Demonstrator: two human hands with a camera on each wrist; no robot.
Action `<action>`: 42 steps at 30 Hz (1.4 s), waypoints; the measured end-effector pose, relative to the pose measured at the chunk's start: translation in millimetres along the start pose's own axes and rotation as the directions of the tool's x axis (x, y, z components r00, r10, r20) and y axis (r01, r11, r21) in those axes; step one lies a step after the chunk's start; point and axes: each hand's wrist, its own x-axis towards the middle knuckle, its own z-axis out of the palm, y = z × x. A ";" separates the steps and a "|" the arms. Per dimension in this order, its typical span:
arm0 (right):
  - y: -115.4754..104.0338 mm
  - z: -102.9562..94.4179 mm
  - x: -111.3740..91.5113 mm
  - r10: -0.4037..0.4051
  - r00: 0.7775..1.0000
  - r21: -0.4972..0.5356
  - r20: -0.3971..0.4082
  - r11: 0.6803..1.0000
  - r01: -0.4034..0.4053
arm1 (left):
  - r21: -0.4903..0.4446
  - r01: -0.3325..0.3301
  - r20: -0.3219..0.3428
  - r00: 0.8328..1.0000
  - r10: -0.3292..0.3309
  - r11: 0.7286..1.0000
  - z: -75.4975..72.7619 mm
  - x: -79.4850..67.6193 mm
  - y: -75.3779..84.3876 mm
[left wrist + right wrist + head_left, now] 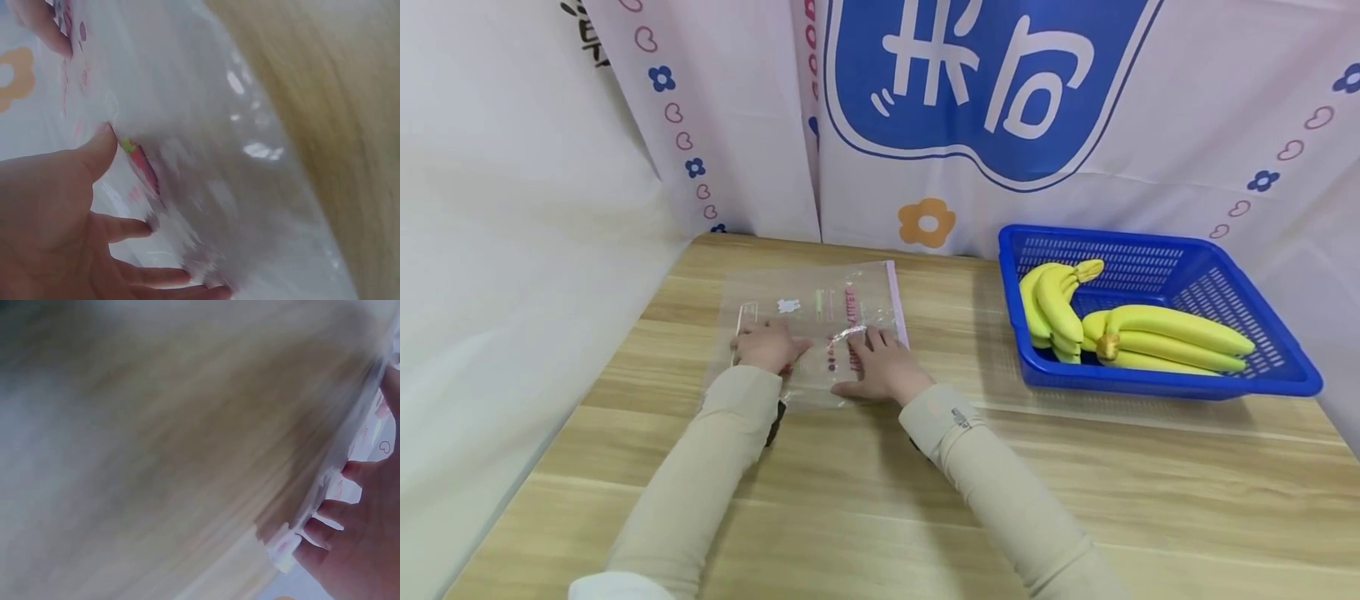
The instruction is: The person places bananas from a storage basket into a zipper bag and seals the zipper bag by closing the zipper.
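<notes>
Head view shows a clear plastic bag (812, 321) lying on the wooden table (820, 500), in the far part and left of the middle. Its longer axis appears to run from left to right, and its pink closure strip (898, 308) is at the right end, going from far to near with the near end inclined a little to the right. Pink letters are printed along this strip, on its left side. The left hand (766, 346) rests on the left half of the bag with thumb and fingers spread; the left wrist view also shows them stretched apart, with the tips touching the film. The right hand (886, 367) rests on the right half, just beside the strip, its fingers spread too, and it hides the near right corner. The far edge of the bag is near the far edge of the table, where the patterned curtain (737, 108) hangs, so the room on that side is narrow. To the right, a stretch of wood separates the bag from the blue basket (1135, 387), which holds yellow bananas (1180, 337) and also lies lengthwise from left to right. More room extends on the near side, between the two sleeved forearms.
</notes>
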 end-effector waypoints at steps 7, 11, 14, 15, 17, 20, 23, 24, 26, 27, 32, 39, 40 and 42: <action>-2.6 -6.4 -0.9 0.018 0.999 -0.019 0.028 1.000 -0.017 | 0.017 0.011 0.010 1.000 -0.011 1.000 1.0 4.9 -1.2; -3.9 -7.7 -1.2 0.026 0.999 -0.037 0.037 0.999 -0.025 | 0.011 -0.018 -0.001 1.000 0.018 1.000 1.5 8.0 -5.4; -4.8 -8.0 -1.1 0.032 0.999 -0.050 0.038 0.998 -0.030 | -0.008 -0.056 -0.008 0.998 0.056 0.998 1.7 9.9 -8.9; -5.1 -8.1 -1.1 0.033 0.999 -0.055 0.041 0.998 -0.031 | -0.011 -0.067 -0.008 0.998 0.067 0.998 1.9 10.6 -10.2; -5.7 -8.2 -0.8 0.033 0.998 -0.060 0.044 0.998 -0.030 | -0.014 -0.088 -0.009 0.996 0.088 0.996 2.2 12.1 -12.7; -6.2 -8.2 -0.2 0.031 0.998 -0.062 0.049 0.998 -0.028 | -0.013 -0.098 -0.009 0.995 0.098 0.995 3.2 14.7 -15.6; -5.8 -7.4 0.2 0.035 0.998 -0.062 0.051 0.998 -0.032 | -0.027 -0.092 -0.011 0.996 0.091 0.995 4.0 17.4 -16.2; -5.4 -6.9 0.5 0.036 0.998 -0.061 0.051 0.998 -0.033 | -0.031 -0.089 -0.011 0.996 0.088 0.996 4.2 18.3 -16.1; -4.8 -6.1 1.0 0.039 0.998 -0.059 0.052 0.998 -0.036 | -0.040 -0.083 -0.013 0.997 0.082 0.996 4.3 19.2 -15.7; -4.6 -5.7 1.3 0.039 0.998 -0.060 0.052 0.998 -0.036 | -0.043 -0.082 -0.014 0.997 0.081 0.996 4.3 19.6 -15.4; -5.5 -6.6 1.4 0.038 0.998 -0.059 0.051 0.998 -0.035 | -0.055 -0.087 -0.028 0.996 0.085 0.995 4.8 19.6 -15.9; -4.4 -7.0 1.2 0.029 0.999 -0.040 0.046 0.999 -0.027 | -0.052 -0.104 -0.073 0.992 0.100 0.993 7.8 21.1 -16.1; -3.7 -6.9 1.2 0.023 0.999 -0.031 0.044 0.999 -0.022 | -0.047 -0.111 -0.079 0.991 0.107 0.993 8.5 21.6 -16.2; -1.7 -6.2 1.5 0.013 0.999 -0.023 0.041 1.000 -0.012 | -0.041 -0.128 -0.086 0.988 0.124 0.991 9.3 21.9 -16.2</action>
